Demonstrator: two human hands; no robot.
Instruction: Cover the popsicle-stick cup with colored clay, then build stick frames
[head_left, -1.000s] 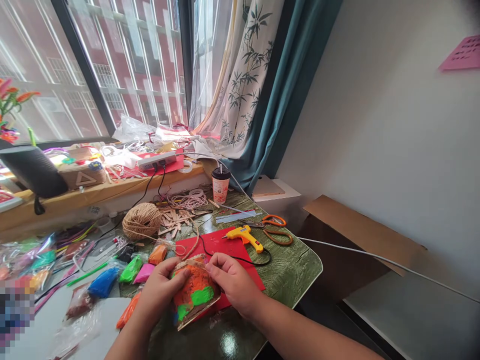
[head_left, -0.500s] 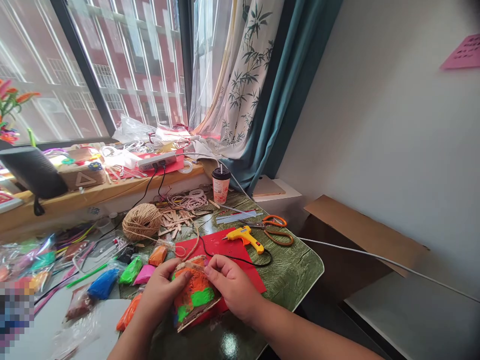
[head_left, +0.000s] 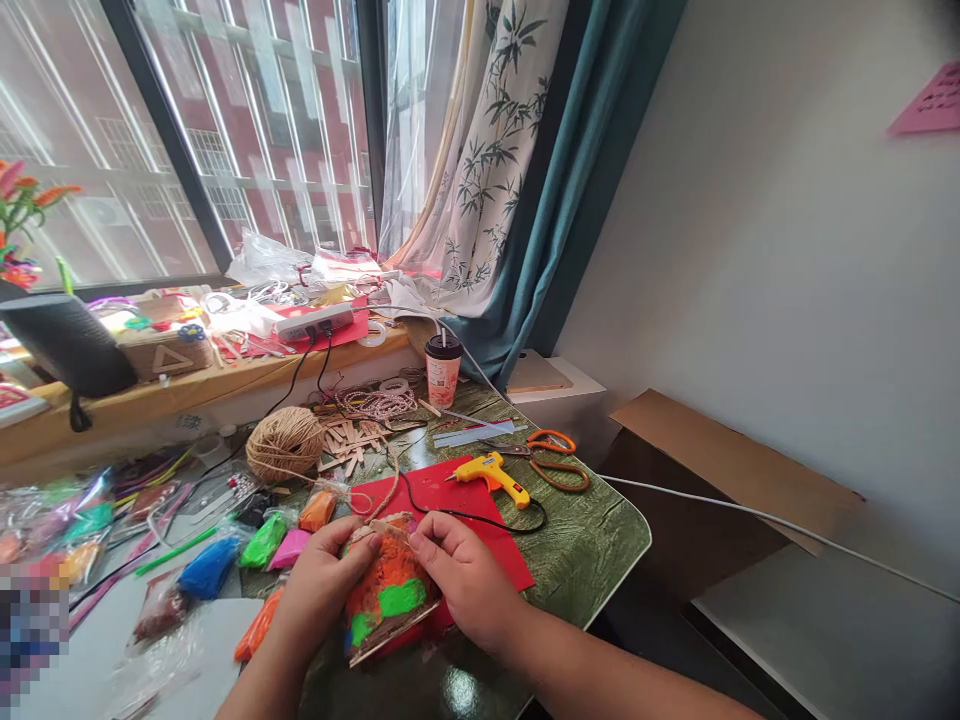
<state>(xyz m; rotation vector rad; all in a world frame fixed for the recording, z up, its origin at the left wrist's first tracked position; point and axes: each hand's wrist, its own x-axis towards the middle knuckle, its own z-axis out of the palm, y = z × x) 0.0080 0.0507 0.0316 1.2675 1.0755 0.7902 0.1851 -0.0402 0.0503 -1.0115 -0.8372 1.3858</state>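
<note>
A clay-covered piece (head_left: 391, 570) in orange, green and brown, with a pale straight lower edge, is held over the red sheet (head_left: 514, 560) at the table's front. My left hand (head_left: 324, 570) grips its left side, thumb on the front face. My right hand (head_left: 461, 570) pinches at its upper right edge, fingers curled. Twine (head_left: 391, 490) runs from the ball (head_left: 285, 444) to the top of the piece, near my fingertips. Behind my right hand lies a yellow glue gun (head_left: 493, 476) on the red sheet.
Orange-handled scissors (head_left: 555, 460) and a lidded cup (head_left: 443, 370) stand or lie farther back. Wooden sticks (head_left: 351, 444) are piled beside the twine ball. Bagged clay, blue (head_left: 208, 568) and green (head_left: 262, 542) among it, lies at left. A power strip (head_left: 315, 322) rests on the sill.
The clay-covered piece has tilted slightly, its lower edge shifting a little left. My left thumb has moved slightly; both hands keep their hold.
</note>
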